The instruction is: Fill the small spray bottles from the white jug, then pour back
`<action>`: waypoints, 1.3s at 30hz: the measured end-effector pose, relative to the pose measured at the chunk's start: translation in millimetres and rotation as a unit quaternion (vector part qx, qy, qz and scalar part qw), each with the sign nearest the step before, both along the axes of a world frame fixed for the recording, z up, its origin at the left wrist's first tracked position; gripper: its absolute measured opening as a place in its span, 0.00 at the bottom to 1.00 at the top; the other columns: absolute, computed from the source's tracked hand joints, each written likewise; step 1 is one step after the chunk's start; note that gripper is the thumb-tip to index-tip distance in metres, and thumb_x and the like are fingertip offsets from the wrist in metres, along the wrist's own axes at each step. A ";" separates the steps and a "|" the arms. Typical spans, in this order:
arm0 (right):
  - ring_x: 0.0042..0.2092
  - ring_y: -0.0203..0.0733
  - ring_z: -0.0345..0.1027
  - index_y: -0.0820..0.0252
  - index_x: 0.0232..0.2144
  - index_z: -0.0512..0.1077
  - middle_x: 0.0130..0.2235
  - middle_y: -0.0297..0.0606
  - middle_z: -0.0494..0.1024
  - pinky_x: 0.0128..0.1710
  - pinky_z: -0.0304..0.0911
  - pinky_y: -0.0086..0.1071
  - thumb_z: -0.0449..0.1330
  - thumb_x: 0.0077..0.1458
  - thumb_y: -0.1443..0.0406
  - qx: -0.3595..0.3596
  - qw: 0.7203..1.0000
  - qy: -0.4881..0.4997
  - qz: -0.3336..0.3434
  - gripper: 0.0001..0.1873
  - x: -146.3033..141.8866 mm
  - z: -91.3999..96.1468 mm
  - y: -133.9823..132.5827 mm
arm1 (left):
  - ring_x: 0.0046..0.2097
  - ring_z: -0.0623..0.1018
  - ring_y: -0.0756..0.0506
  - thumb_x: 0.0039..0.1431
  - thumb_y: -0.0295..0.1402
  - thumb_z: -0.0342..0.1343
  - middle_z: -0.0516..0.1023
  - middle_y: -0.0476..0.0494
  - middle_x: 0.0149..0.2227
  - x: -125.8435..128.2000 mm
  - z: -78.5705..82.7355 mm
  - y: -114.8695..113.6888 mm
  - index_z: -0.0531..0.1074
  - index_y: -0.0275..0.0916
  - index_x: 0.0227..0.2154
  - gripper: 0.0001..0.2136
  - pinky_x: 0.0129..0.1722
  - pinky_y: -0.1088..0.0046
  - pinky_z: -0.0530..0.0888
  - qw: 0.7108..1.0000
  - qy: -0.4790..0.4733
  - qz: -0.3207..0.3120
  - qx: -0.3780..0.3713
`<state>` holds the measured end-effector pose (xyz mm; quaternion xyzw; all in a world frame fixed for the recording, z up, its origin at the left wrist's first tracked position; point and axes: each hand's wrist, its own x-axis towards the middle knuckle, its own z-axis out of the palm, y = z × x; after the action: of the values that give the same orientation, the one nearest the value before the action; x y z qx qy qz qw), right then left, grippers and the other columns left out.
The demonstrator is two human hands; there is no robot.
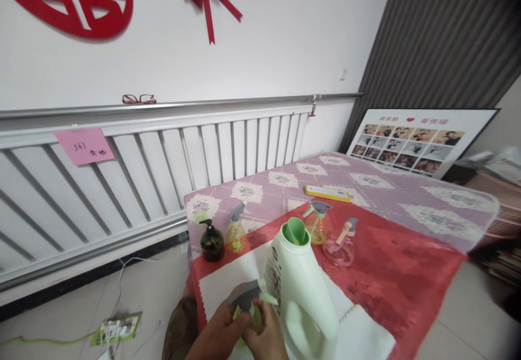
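Both my hands are low at the bottom edge, closed around a small green spray bottle (pixel 253 316) with a grey trigger head (pixel 244 295). My left hand (pixel 217 335) grips it from the left, my right hand (pixel 266 338) from the right. Just right of them stands a large pale green jug (pixel 301 289) with its mouth open, on a white sheet (pixel 222 281). Beyond it stand a dark pump bottle (pixel 211 242), a yellow spray bottle (pixel 236 232), another yellow spray bottle (pixel 317 224) and a clear pink one (pixel 341 243).
The table carries a red cloth (pixel 399 273) over a lilac patterned cloth (pixel 386 186). A yellow flat case (pixel 328 193) lies further back. A white radiator (pixel 163 153) lines the wall; a photo board (pixel 411 140) leans at right. Papers and cables lie on the floor at left.
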<state>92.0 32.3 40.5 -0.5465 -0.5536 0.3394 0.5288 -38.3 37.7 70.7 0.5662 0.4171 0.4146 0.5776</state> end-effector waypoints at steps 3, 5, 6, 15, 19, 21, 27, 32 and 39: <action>0.36 0.46 0.74 0.54 0.32 0.70 0.34 0.36 0.79 0.37 0.69 0.35 0.59 0.40 0.69 0.023 0.997 0.027 0.064 0.12 0.5 -0.5 0.3 | 0.44 0.75 0.41 0.48 0.31 0.57 0.77 0.43 0.40 9.0 -8.3 -4.5 0.72 0.43 0.43 0.16 0.48 0.63 0.72 0.997 0.005 0.073 0.006; 0.35 0.44 0.73 0.54 0.34 0.69 0.33 0.35 0.78 0.36 0.69 0.33 0.59 0.42 0.69 0.021 0.996 0.036 0.077 0.12 0.7 1.1 0.4 | 0.43 0.75 0.42 0.50 0.31 0.56 0.76 0.44 0.40 13.8 -10.0 -6.3 0.70 0.42 0.43 0.14 0.47 0.66 0.71 0.994 -0.004 0.106 0.029; 0.35 0.43 0.73 0.54 0.35 0.69 0.33 0.34 0.78 0.36 0.69 0.32 0.59 0.43 0.69 0.018 0.996 0.035 0.076 0.12 0.7 1.8 0.5 | 0.43 0.75 0.43 0.53 0.33 0.54 0.76 0.45 0.40 15.1 -10.0 -6.8 0.70 0.42 0.42 0.12 0.48 0.66 0.71 0.993 -0.003 0.111 0.041; 0.39 0.43 0.73 0.56 0.37 0.69 0.37 0.37 0.77 0.42 0.68 0.33 0.60 0.47 0.67 0.015 0.997 0.011 0.069 0.12 -1.5 8.3 -1.2 | 0.51 0.73 0.41 0.60 0.42 0.52 0.75 0.40 0.50 12.9 -13.6 -9.8 0.67 0.41 0.52 0.19 0.55 0.64 0.68 0.993 0.002 0.112 0.043; 0.43 0.44 0.72 0.56 0.38 0.70 0.39 0.38 0.77 0.46 0.67 0.36 0.60 0.46 0.69 0.008 0.996 -0.012 0.085 0.13 -0.1 13.8 -1.5 | 0.54 0.72 0.41 0.62 0.42 0.50 0.73 0.40 0.53 13.6 -13.4 -13.8 0.64 0.41 0.55 0.21 0.58 0.60 0.66 0.991 0.000 0.115 0.062; 0.48 0.47 0.71 0.56 0.43 0.70 0.45 0.41 0.77 0.52 0.64 0.40 0.61 0.45 0.69 -0.007 0.994 -0.024 0.109 0.19 5.5 15.1 -2.6 | 0.54 0.72 0.40 0.62 0.43 0.49 0.73 0.39 0.54 14.0 -13.3 -15.1 0.64 0.41 0.55 0.21 0.58 0.59 0.65 0.990 0.002 0.118 0.073; 0.61 0.49 0.60 0.54 0.54 0.67 0.59 0.44 0.70 0.62 0.54 0.46 0.58 0.53 0.61 -0.091 0.985 0.038 0.141 0.24 27.0 20.3 -13.5 | 0.56 0.71 0.40 0.63 0.43 0.49 0.73 0.38 0.55 15.8 -12.9 -18.1 0.65 0.40 0.54 0.20 0.59 0.59 0.64 0.987 0.011 0.138 0.076; 0.61 0.52 0.61 0.57 0.53 0.68 0.58 0.48 0.71 0.61 0.56 0.47 0.57 0.54 0.49 -0.135 0.980 0.108 0.097 0.28 18.2 25.0 -12.9 | 0.58 0.69 0.40 0.63 0.43 0.49 0.73 0.40 0.54 18.2 -7.9 -20.0 0.66 0.40 0.54 0.20 0.59 0.60 0.65 0.985 0.027 0.150 0.085; 0.51 0.51 0.71 0.56 0.46 0.74 0.48 0.44 0.79 0.55 0.63 0.45 0.61 0.51 0.51 -0.090 0.987 0.089 0.097 0.23 11.1 29.5 -3.9 | 0.50 0.73 0.42 0.62 0.41 0.50 0.75 0.42 0.49 21.0 -2.4 -23.6 0.68 0.41 0.48 0.16 0.55 0.62 0.67 0.980 0.033 0.180 0.082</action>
<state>103.1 28.5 70.0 -0.5036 -0.5220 0.4847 0.4889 -17.3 14.1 68.3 0.5409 0.4952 0.5257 0.4310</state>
